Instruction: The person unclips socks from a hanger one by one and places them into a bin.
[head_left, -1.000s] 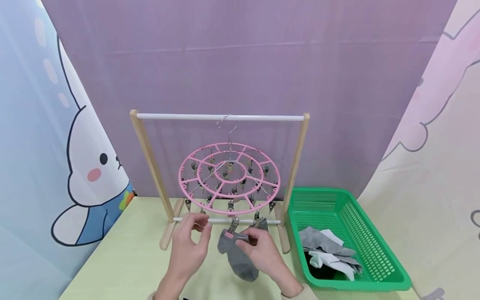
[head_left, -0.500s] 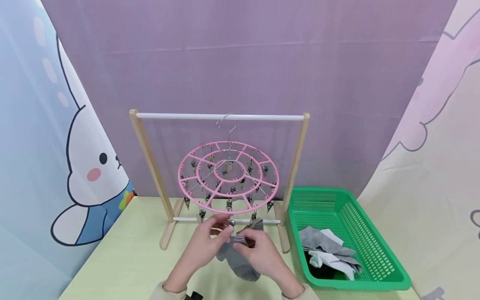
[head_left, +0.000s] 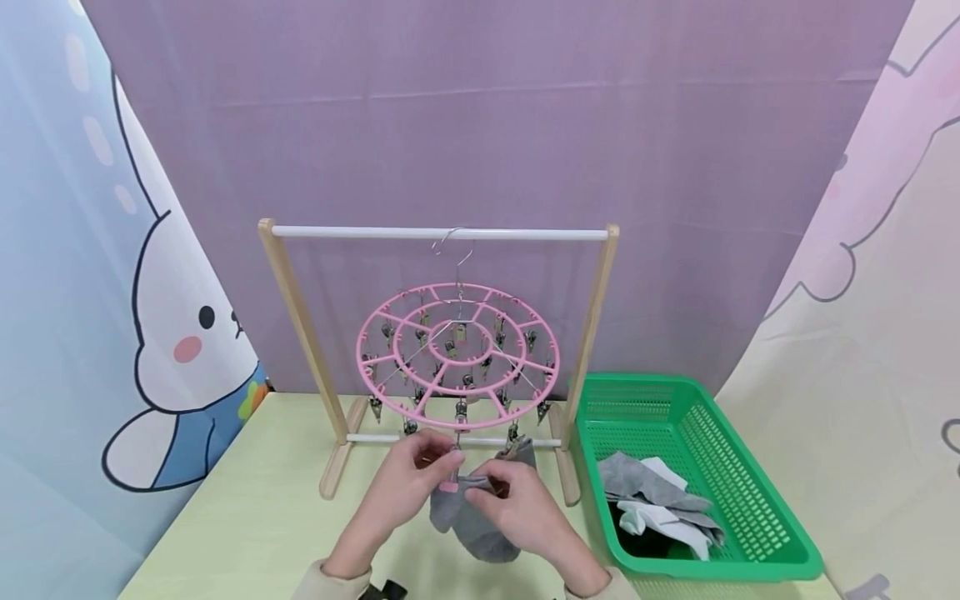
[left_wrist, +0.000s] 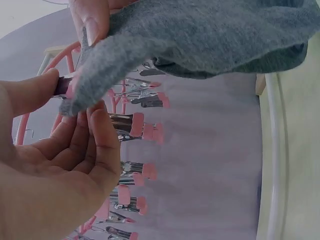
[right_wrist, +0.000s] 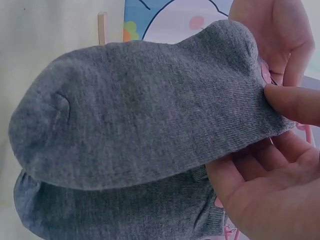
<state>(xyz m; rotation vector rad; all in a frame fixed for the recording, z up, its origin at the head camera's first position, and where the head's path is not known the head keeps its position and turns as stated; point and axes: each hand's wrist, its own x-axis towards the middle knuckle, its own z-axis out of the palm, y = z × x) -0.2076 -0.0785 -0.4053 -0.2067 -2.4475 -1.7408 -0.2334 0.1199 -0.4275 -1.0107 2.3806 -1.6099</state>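
My left hand [head_left: 411, 479] pinches a metal clip [head_left: 452, 478] with pink tips between thumb and fingers. The clip's tips lie at the cuff of a grey sock [head_left: 480, 533]. On the other side of that cuff, my right hand [head_left: 525, 508] holds the sock between thumb and fingers, its toe hanging down. The clip belongs to a round pink hanger [head_left: 487, 426] above both hands. Behind the right hand a second grey sock [head_left: 525, 452] hangs from another clip; in the right wrist view this second sock [right_wrist: 125, 212] shows below the held sock [right_wrist: 140, 110].
The hanger hooks onto the white bar [head_left: 360, 233] of a wooden stand [head_left: 300, 325]. Several more clips dangle around its rings. To the right, a green basket [head_left: 757, 571] contains grey socks [head_left: 652, 487] and white cloth [head_left: 667, 525]. A purple curtain [head_left: 480, 150] stands behind.
My left hand has moved right, from beside the clip to pinching it. The clip and sock cuff have shifted slightly left. My right hand has kept its hold on the sock.
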